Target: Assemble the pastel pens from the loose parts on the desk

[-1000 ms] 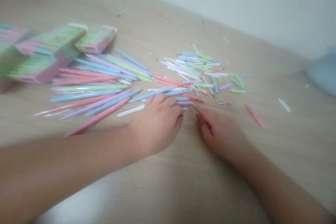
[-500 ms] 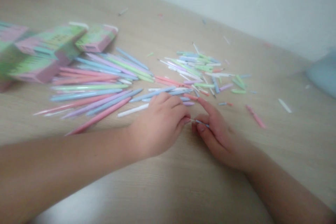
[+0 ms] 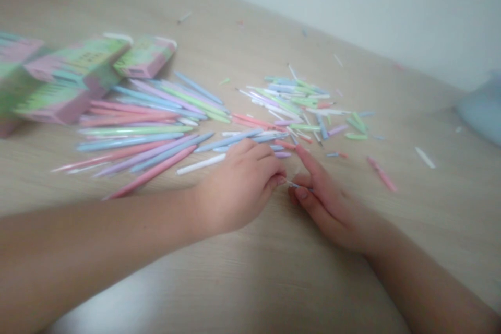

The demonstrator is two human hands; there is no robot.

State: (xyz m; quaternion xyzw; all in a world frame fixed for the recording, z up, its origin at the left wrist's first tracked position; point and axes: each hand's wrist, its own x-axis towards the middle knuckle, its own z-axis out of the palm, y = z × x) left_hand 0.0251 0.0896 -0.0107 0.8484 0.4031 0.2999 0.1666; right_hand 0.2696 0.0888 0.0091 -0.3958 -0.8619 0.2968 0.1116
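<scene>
In front of me my left hand (image 3: 246, 185) is closed in a pinch on the pale tip of a thin blue pen refill (image 3: 298, 185). Between its thumb and fingers, my right hand (image 3: 326, 201) grips the blue part of the same refill, its index finger stretched forward near an orange pen piece (image 3: 285, 144). Fingertips of the two hands almost meet. Just beyond the left hand lie blue pens (image 3: 230, 140) and a white pen (image 3: 199, 165), partly covered by it. Blur hides the fine detail of the refill.
Many pastel pens (image 3: 144, 141) fan out at the left, beside stacked pink-and-green boxes (image 3: 78, 68). A pile of refills and short pen parts (image 3: 293, 96) lies beyond the hands. A pink pen piece (image 3: 381, 174) and a white piece (image 3: 425, 157) are at the right, near a bluish object (image 3: 481, 109).
Both hands have barely moved, staying at the same spot with the refill between them. My right hand's fingers have shifted slightly around it. The pens and boxes are unchanged.
</scene>
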